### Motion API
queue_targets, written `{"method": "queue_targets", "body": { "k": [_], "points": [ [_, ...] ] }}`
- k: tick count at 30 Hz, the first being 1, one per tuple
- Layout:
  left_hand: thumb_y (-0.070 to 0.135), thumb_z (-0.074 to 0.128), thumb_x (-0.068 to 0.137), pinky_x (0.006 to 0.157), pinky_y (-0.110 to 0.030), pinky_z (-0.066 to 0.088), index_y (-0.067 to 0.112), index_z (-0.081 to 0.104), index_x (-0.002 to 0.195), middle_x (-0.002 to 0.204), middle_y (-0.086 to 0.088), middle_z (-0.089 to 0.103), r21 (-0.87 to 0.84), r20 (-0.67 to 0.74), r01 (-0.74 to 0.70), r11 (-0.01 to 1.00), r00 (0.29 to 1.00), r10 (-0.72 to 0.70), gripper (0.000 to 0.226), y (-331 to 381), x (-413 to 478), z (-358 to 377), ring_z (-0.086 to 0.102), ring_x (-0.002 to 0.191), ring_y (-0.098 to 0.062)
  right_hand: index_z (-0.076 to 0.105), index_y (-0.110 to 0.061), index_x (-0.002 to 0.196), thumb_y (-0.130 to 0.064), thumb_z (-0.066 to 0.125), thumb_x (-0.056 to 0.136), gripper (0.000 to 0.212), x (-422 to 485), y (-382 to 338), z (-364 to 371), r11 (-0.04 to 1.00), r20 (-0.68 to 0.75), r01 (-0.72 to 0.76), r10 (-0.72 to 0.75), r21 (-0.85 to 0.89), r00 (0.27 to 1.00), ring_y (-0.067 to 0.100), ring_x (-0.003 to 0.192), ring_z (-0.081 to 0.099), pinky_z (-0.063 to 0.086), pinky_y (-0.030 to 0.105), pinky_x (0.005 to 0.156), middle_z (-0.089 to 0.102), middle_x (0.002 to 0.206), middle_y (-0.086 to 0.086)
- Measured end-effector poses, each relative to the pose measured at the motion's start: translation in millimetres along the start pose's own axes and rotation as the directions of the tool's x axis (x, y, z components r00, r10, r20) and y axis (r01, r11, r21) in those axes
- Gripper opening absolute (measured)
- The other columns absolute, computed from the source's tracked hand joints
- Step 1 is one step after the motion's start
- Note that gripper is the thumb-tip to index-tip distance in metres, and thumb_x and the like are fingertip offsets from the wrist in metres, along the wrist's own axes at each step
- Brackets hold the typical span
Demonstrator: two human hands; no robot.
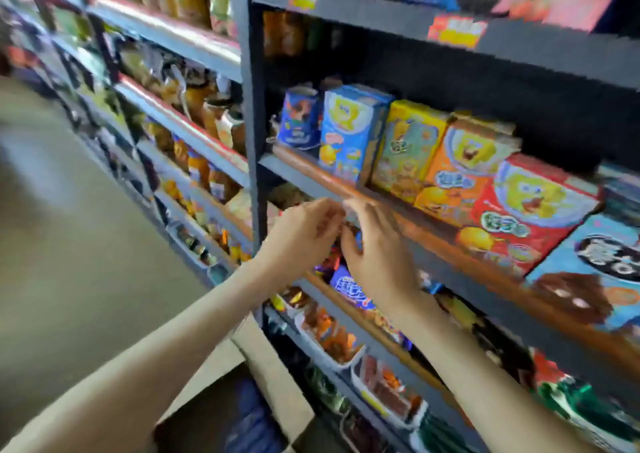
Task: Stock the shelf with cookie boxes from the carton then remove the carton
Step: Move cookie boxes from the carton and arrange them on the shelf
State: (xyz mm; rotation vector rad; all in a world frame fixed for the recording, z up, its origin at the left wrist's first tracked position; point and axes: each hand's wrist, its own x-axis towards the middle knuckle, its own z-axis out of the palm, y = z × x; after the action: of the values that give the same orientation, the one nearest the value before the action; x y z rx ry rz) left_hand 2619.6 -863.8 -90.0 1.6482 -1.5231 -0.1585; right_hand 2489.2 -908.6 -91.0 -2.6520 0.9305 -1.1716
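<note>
just below the front edge of the shelf [298,175], your left hand [301,234] and right hand [377,245] meet over blurred packs [349,291]. the right grip is apart; the left's i cannot tell. cookie boxes [408,148] stand on that shelf, and the carton [270,366] sits open below. set each box upright and flush to the edge.

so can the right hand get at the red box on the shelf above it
Probably yes: the right hand sits just below-left of the red box, which faces out over the low rail, nothing between.

Shop aisle, stocked shelves [433,207], price tags [456,32]
</note>
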Motion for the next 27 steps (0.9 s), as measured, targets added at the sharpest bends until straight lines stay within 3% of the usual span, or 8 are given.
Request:
{"method": "queue_targets", "body": {
  "k": [2, 4, 9, 11, 14, 19, 24, 27],
  "points": [
    [0.019, 0.051, 0.093, 0.072, -0.035, 0.046, 0.008, 0.067, 0.101, 0.089, -0.009, 0.071, 0.045, 0.016, 0.230, 0.972, 0.973, -0.231, 0.020, -51.5, -25.0, 6.1, 0.065, 0.083, -0.028, 0.063, -0.002, 0.112, -0.024, 0.043, 0.086, 0.039, -13.5, -1.4, 52.2, 0.999, 0.142, 0.010, -0.017, 0.047, 0.990, 0.029, 0.100, 0.059, 0.039, 0.030, 0.087, 0.066, 0.105, 0.013],
    [0.020, 0.052, 0.092, 0.073, -0.034, 0.045, 0.006, 0.067, 0.099, 0.089, -0.011, 0.071, 0.086, 0.015, 0.430, 0.899, 0.902, -0.432, 0.021, -105.9, -60.6, 15.4, 0.066, 0.085, -0.029, 0.065, -0.001, 0.101, -0.022, 0.045, 0.083, 0.034, -33.6, -2.1, 104.9, 0.994, 0.266, 0.047, -0.072, 0.098, 0.961, 0.027, 0.092, 0.059, 0.038, 0.029, 0.084, 0.068, 0.095, 0.013],
    [0.021, 0.050, 0.092, 0.080, -0.033, 0.050, 0.017, 0.067, 0.103, 0.102, -0.010, 0.071, 0.184, -0.022, 0.778, 0.600, 0.614, -0.789, 0.020, -225.1, -182.4, 51.1, 0.065, 0.096, -0.029, 0.067, -0.006, 0.092, -0.024, 0.045, 0.079, 0.031, -124.1, 9.1, 239.5, 0.981, 0.610, -0.039, -0.087, 0.190, 0.788, 0.028, 0.082, 0.067, 0.041, 0.030, 0.077, 0.068, 0.086, 0.010],
    [0.020, 0.048, 0.094, 0.077, -0.036, 0.050, 0.015, 0.066, 0.104, 0.102, -0.013, 0.071, 0.227, -0.038, 0.825, 0.518, 0.539, -0.842, 0.021, -268.0, -230.8, 76.4, 0.065, 0.096, -0.032, 0.066, -0.007, 0.105, -0.024, 0.046, 0.087, 0.032, -169.4, 19.1, 291.8, 0.979, 0.742, -0.123, -0.039, 0.162, 0.669, 0.028, 0.094, 0.066, 0.046, 0.030, 0.083, 0.068, 0.101, 0.009],
    [0.022, 0.046, 0.094, 0.078, -0.035, 0.048, 0.016, 0.064, 0.103, 0.102, -0.007, 0.070, 0.249, -0.041, 0.883, 0.398, 0.420, -0.906, 0.021, -338.7, -301.7, 128.3, 0.064, 0.098, -0.029, 0.054, -0.012, 0.127, -0.021, 0.052, 0.095, 0.033, -246.2, 45.7, 381.3, 0.977, 0.871, -0.201, 0.034, 0.075, 0.490, 0.024, 0.118, 0.052, 0.041, 0.030, 0.094, 0.057, 0.126, 0.005],
    [0.020, 0.043, 0.093, 0.080, -0.034, 0.045, 0.016, 0.061, 0.104, 0.104, -0.007, 0.067, 0.221, -0.010, 0.943, 0.247, 0.256, -0.967, 0.021, -459.1, -404.8, 232.7, 0.061, 0.100, -0.029, 0.039, -0.011, 0.140, -0.026, 0.055, 0.094, 0.051, -368.6, 94.7, 536.7, 0.904, 0.927, -0.406, 0.260, -0.135, 0.272, 0.027, 0.125, 0.046, 0.037, 0.031, 0.098, 0.046, 0.137, 0.009],
    [0.018, 0.042, 0.096, 0.083, -0.029, 0.045, 0.016, 0.058, 0.116, 0.114, -0.003, 0.065, 0.128, -0.025, 0.975, 0.180, 0.185, -0.982, 0.026, -552.1, -469.8, 320.2, 0.060, 0.101, -0.020, 0.029, 0.000, 0.142, -0.028, 0.070, 0.084, 0.076, -445.6, 132.4, 681.0, 0.808, 0.895, -0.531, 0.406, -0.256, 0.185, 0.030, 0.128, 0.040, 0.034, 0.033, 0.103, 0.037, 0.142, 0.016],
    [0.020, 0.041, 0.097, 0.089, -0.033, 0.048, 0.015, 0.052, 0.123, 0.118, -0.002, 0.063, 0.059, -0.015, 0.985, 0.161, 0.162, -0.987, 0.029, -592.1, -493.4, 362.0, 0.060, 0.106, -0.019, 0.017, -0.003, 0.148, -0.043, 0.072, 0.079, 0.097, -470.8, 150.6, 756.6, 0.807, 0.874, -0.511, 0.444, -0.295, 0.197, 0.032, 0.133, 0.034, 0.032, 0.040, 0.106, 0.031, 0.146, 0.017]
  ]
}}
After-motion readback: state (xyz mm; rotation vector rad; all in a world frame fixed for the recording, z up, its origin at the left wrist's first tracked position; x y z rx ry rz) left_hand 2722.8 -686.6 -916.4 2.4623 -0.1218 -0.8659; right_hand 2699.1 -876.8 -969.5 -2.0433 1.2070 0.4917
